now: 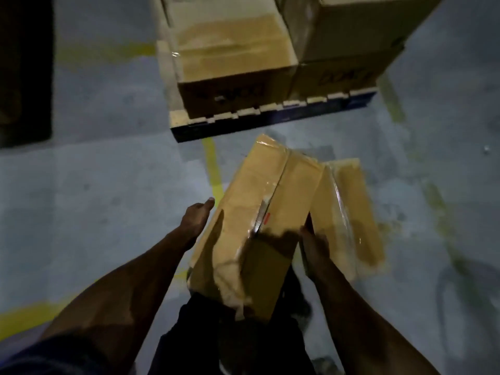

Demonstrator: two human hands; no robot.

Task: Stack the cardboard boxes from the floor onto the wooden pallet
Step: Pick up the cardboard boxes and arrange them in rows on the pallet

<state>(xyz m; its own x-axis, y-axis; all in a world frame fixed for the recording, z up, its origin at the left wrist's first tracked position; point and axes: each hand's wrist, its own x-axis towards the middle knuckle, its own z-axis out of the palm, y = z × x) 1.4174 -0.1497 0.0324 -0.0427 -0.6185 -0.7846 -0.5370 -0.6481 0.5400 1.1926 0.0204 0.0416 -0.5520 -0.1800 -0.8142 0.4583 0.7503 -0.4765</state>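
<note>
Held box: a taped cardboard box [259, 220], tilted, lifted off the grey floor [108, 185] before the pallet.
Left hand [196, 220]: pressed flat on the box's left side.
Right hand [313, 247]: gripping the right side; opposed pressure carries it.
Second box [349, 212]: lies just beside, on the floor.
Wooden pallet [270, 115]: ahead, already carrying stacked boxes [232, 63].

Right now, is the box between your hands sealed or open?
Sealed: the box has its top flaps closed, with glossy tape along the centre seam. Left hand and right hand flank it.
</note>
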